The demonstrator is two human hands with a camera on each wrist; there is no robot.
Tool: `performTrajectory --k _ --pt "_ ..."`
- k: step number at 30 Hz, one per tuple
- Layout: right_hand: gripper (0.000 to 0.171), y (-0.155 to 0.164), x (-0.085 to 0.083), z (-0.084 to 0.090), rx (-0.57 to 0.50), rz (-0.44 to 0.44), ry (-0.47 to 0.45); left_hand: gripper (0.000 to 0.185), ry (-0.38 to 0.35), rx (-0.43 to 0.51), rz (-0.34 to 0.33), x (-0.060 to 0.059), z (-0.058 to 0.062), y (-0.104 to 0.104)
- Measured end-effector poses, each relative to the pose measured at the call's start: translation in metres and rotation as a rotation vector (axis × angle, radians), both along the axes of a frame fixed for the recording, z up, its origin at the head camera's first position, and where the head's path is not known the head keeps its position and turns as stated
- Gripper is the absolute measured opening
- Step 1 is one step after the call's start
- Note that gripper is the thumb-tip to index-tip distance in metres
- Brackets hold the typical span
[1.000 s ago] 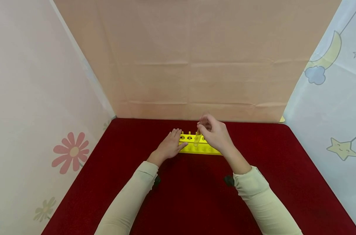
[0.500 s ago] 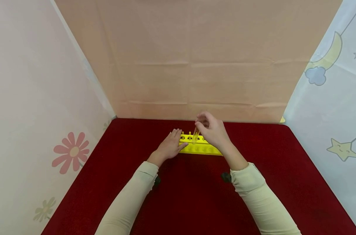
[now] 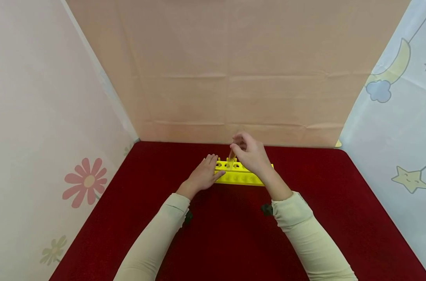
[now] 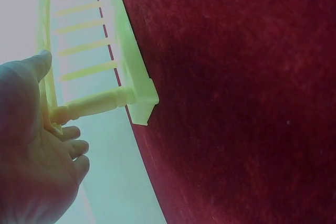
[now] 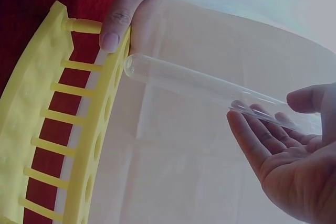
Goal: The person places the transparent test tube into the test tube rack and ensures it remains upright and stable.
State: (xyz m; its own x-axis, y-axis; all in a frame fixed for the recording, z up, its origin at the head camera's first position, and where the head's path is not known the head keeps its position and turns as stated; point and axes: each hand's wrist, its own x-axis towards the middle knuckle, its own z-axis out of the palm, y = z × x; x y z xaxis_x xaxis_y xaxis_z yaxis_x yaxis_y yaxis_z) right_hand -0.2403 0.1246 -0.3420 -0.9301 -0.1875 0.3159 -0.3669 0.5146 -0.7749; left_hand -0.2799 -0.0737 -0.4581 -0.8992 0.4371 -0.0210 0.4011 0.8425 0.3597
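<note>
Right hand [image 3: 252, 155] lifted pinched tube [image 5: 210, 87] leftward; left hand [image 3: 203, 175], flat, steadies rack [image 3: 242, 177].

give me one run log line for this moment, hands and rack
left hand: rests on left end of yellow rack | right hand: pinches clear test tube, rounded end near rack's top holes | surface: red cloth

A dark red cloth [image 3: 234, 242] is covering my table. Peach paper [image 3: 234, 78] is hanging behind it, a flower-printed sheet [image 3: 40, 156] beside it, and what is probably a moon-and-star sheet [image 3: 402, 117] opposite.
</note>
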Motion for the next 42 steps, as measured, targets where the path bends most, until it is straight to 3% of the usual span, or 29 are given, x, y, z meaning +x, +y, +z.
performTrajectory --k 42 --pt "0.024 -0.019 -0.021 -0.007 -0.026 0.023 0.007 0.08 -0.003 -0.007 -0.006 0.001 0.001 0.0"
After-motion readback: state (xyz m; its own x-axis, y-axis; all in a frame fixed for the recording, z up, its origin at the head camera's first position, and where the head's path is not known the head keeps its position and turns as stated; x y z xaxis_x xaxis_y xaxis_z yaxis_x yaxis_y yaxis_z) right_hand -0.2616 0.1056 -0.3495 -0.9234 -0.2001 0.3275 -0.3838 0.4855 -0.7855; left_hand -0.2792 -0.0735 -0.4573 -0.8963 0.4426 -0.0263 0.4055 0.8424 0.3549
